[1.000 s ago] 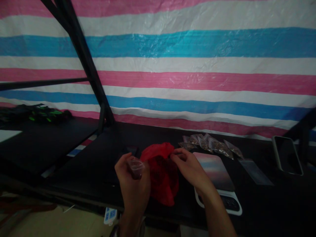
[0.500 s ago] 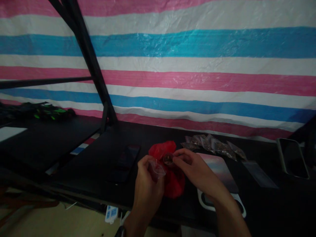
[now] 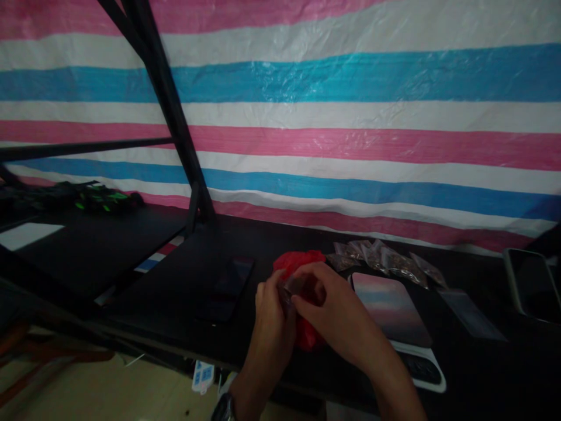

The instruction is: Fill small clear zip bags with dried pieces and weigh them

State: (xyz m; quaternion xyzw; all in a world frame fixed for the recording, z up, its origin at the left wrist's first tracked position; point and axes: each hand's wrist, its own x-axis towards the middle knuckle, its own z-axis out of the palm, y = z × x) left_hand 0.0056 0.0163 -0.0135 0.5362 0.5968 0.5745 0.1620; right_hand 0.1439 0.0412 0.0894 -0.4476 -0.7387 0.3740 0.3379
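Observation:
My left hand [image 3: 272,310] is closed round a small clear plastic bag [image 3: 287,292], mostly hidden between the fingers. My right hand [image 3: 326,301] curls over the bag's mouth, thumb and fingers pinched. A small round cup with brown bits, seen in those fingers a moment earlier, is now hidden behind them. Behind and below both hands lies a red plastic bag [image 3: 302,257], partly covered by them. Just right of my right hand sits a scale [image 3: 390,307] with a shiny metal plate and white body.
Several filled clear bags [image 3: 397,264] lie behind the scale. A flat clear bag [image 3: 473,316] and a phone [image 3: 533,283] lie farther right. Left of the hands is a dark flat device [image 3: 228,289]. A black frame post [image 3: 175,128] rises at left; green-black toy cars [image 3: 107,199] stand beyond.
My right hand has moved left and turned over the clear bag in my left hand, bringing the small cup to its mouth. The view has shifted slightly left.

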